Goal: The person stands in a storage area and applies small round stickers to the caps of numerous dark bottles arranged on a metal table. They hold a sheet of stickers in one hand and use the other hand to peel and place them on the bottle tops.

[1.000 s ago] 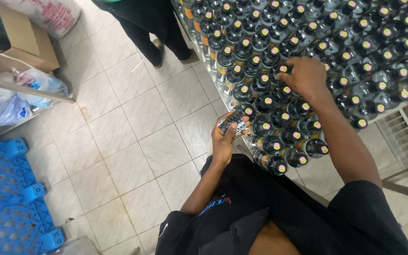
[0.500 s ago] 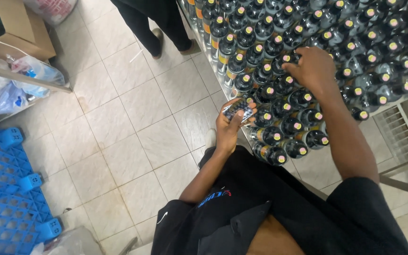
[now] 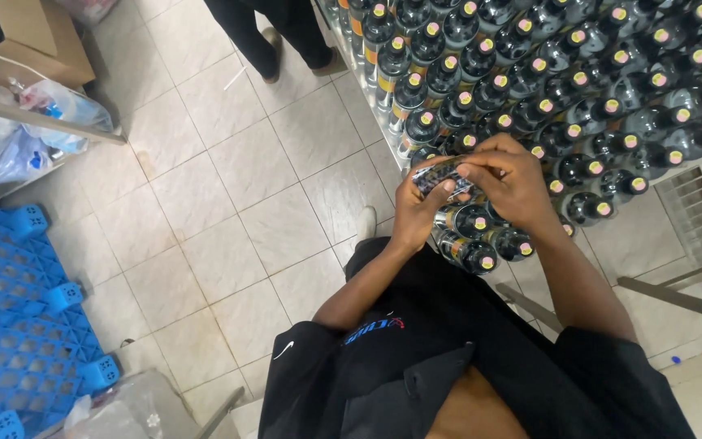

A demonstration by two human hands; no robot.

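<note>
Okay, I see my left hand (image 3: 418,213) and right hand (image 3: 507,177) both pinched shut on a small dark shiny label stack (image 3: 442,175) just above yellow-capped dark bottles (image 3: 530,73) with orange-yellow labels, cardboard box (image 3: 30,49) far left.

Stack of small labels (image 3: 440,176): dark with pale print, flat and thin, held level between both hands above the near edge of the bottle table. Bottles (image 3: 530,89): dark glass, yellow-pink caps, upright, packed in close rows, filling the table to the far right.
</note>
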